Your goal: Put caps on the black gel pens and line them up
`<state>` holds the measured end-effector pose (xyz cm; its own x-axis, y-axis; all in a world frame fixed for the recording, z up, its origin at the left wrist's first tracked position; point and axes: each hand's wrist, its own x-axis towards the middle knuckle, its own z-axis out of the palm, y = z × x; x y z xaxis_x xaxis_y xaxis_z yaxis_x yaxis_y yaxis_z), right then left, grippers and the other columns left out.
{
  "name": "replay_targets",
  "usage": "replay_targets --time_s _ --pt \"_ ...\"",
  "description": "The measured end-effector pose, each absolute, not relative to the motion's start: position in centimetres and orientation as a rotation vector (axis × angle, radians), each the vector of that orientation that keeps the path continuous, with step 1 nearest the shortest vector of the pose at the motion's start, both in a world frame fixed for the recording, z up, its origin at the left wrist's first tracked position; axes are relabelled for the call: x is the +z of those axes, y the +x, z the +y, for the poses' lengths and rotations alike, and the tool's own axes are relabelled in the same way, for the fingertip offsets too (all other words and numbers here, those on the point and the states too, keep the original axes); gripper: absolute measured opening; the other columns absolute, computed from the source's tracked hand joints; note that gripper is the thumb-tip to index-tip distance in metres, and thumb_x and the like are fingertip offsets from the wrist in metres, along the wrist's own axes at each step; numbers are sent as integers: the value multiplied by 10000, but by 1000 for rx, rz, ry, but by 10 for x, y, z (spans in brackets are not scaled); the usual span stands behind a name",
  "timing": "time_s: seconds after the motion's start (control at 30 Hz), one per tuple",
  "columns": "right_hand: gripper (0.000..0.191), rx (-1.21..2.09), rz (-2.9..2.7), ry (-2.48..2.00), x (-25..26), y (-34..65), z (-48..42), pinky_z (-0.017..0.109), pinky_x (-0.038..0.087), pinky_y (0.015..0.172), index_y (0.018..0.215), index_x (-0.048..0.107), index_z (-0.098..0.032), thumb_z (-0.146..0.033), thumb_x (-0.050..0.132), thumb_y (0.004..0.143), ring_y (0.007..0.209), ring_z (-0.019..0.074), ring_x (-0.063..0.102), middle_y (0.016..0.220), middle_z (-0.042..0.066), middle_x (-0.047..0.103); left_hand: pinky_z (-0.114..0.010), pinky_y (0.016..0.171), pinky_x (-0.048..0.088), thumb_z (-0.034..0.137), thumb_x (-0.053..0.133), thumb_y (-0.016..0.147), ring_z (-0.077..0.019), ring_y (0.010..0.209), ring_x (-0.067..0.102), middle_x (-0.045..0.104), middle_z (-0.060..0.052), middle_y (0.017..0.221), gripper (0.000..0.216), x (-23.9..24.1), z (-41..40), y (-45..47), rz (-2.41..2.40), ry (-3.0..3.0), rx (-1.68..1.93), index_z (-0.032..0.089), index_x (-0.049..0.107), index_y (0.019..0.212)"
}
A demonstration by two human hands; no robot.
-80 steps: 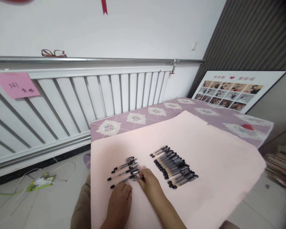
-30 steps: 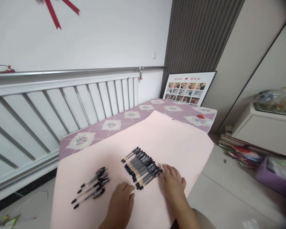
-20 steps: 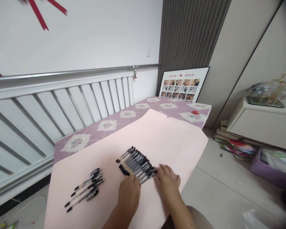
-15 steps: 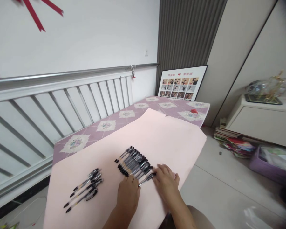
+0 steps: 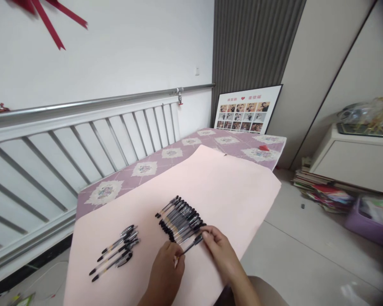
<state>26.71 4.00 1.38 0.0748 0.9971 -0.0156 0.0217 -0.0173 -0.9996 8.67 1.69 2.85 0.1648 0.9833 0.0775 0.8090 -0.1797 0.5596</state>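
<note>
A black-capped clear pen [image 5: 190, 245] lies slantwise between my hands at the near end of a row of pens [image 5: 180, 216]. My left hand [image 5: 166, 268] pinches its lower end, with the tip hidden by the fingers. At the cap end, my right hand [image 5: 219, 250] has thumb and forefinger closed on it. The row holds several similar pens side by side, caps toward the upper right. Left of my hands, a looser group of pens [image 5: 113, 256] rests on the pink sheet [image 5: 232, 182].
Under the sheet is a table with a purple patterned cloth [image 5: 172, 153]; a small red object [image 5: 264, 148] sits at its far right. A white radiator [image 5: 115, 140] runs along the left. Beyond the right edge are a purple bin [image 5: 354, 221] and stacked books [image 5: 322, 191].
My right hand's fingers have gone from spread over the cap to a pinch on it. My left hand has shifted slightly down and left. The view has turned a little left.
</note>
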Motion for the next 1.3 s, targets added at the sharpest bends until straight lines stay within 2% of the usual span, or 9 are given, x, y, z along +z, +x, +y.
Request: replay_targets --time_s 0.07,0.2,0.37,0.6,0.8,0.87,1.07,1.2,1.3 --pt "274 1281 -1147 -1185 12 258 40 211 257 429 799 553 -210 -481 544 762 417 87 349 476 -87 409 -235 681 377 137 429 784 -138 723 519 568 -10 785 127 29 14 88 1687 2015 582 199 539 781" --pt "282 1414 -1134 -1060 12 242 40 202 231 420 739 523 -200 -478 565 753 400 66 325 471 -95 404 -230 728 383 211 450 804 -149 834 553 610 -21 927 230 34 14 92 1609 1939 554 214 519 1023" --pt "298 1467 -1132 -1009 10 231 40 204 243 422 742 539 -190 -487 555 760 390 60 337 474 -85 439 -206 649 361 161 412 807 -127 731 553 619 13 801 150 42 17 95 1525 1900 564 219 548 833" --pt "269 1354 -887 -977 9 238 46 196 275 425 726 544 -196 -459 589 752 401 63 345 451 -80 432 -198 540 311 184 417 795 -111 598 488 560 37 641 142 41 15 83 1547 1772 572 200 557 785" --pt "196 1462 -622 -859 25 246 44 240 443 569 775 533 -222 -379 635 718 642 120 536 765 -12 580 -185 507 310 215 415 789 -90 542 452 521 57 610 140 36 13 76 1485 1616 625 191 552 777" --pt "206 1520 -703 -891 27 242 42 271 457 602 801 529 -228 -368 645 704 572 110 514 656 -41 546 -183 505 311 216 416 788 -91 541 448 507 60 598 133 37 14 76 1504 1622 629 190 545 767" --pt "301 1460 -1156 -1098 16 223 42 213 326 437 657 507 -191 -469 614 698 405 68 382 487 -82 431 -191 589 338 182 422 797 -109 651 515 590 43 702 149 42 14 73 1616 1812 623 215 566 804" --pt "275 1428 -1232 -1160 12 217 42 203 272 419 630 501 -194 -437 575 737 404 70 356 453 -91 393 -209 658 356 196 436 806 -128 734 548 625 20 800 152 44 14 71 1659 1887 599 224 578 852" --pt "241 1433 -1245 -1143 16 218 42 202 284 431 636 526 -193 -407 597 721 428 72 366 482 -85 403 -211 613 353 224 392 838 -127 678 545 623 20 734 190 45 15 69 1643 1858 558 212 579 800"
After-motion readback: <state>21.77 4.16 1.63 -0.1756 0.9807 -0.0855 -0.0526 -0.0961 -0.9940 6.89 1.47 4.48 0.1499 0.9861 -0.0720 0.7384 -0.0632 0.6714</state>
